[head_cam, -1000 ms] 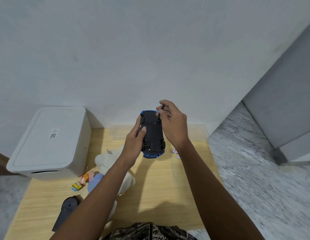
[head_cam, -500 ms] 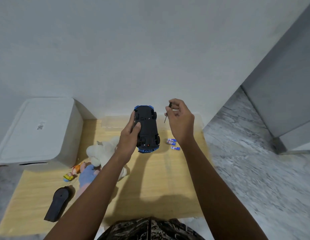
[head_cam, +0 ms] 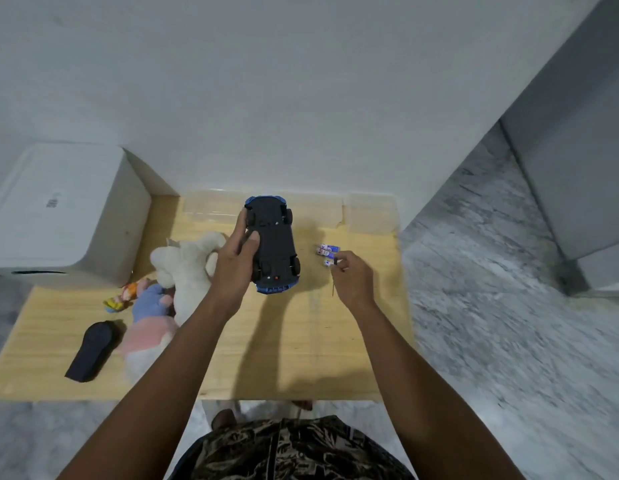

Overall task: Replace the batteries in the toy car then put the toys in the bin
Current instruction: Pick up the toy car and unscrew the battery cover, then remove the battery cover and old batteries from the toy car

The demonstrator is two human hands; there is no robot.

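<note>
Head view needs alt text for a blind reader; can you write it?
A left hand holds a blue toy car underside up over a wooden table, while the right hand pinches a thin screwdriver beside small batteries.

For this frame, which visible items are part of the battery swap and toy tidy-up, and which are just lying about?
Part of the job:
- toy car, underside up, held by the left hand
- small screwdriver, pinched by the right hand
- batteries on the table
- plush toys and small figure
- white bin, lid on

Lying about:
- dark controller-like object
- clear plastic packaging
</note>
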